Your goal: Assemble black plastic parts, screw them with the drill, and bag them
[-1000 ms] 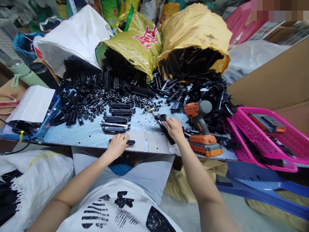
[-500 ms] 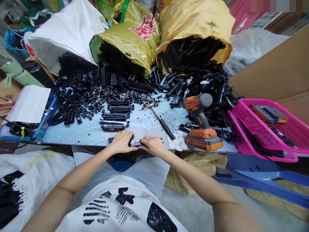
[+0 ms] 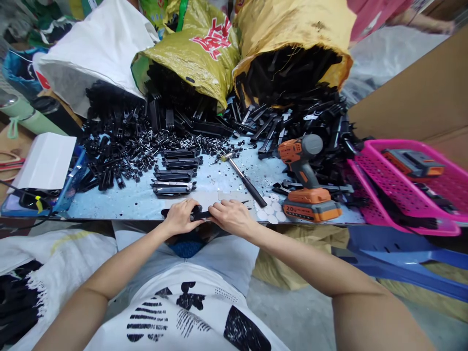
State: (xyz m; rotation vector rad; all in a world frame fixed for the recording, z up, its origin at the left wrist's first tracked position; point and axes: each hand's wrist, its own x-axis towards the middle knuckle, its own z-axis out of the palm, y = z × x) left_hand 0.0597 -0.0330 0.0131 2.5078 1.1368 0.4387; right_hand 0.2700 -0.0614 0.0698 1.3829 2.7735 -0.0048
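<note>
At the table's front edge, my left hand (image 3: 181, 217) is closed around one end of a black plastic part (image 3: 201, 215). My right hand (image 3: 233, 217) grips the same part from the other side, fingers pressed together over the top. The fingers hide much of it; a thin dark tip shows past the right hand. Just beyond the left hand lies a row of several similar long black parts (image 3: 174, 187). A hammer (image 3: 245, 180) with a black handle rests beyond the right hand, beside flat pale discs (image 3: 269, 210).
An orange cordless drill (image 3: 305, 180) stands to the right, near pink baskets (image 3: 409, 156). Heaps of small black pieces (image 3: 124, 146) spread before the white sack (image 3: 95, 48), olive sack (image 3: 186, 53) and yellow sack (image 3: 292, 29). A blue tray (image 3: 75, 170) sits at left.
My hands stay together at the front edge; the black part between them has turned a little. The camera view has shifted slightly. Another person's arm has appeared at the upper right.
</note>
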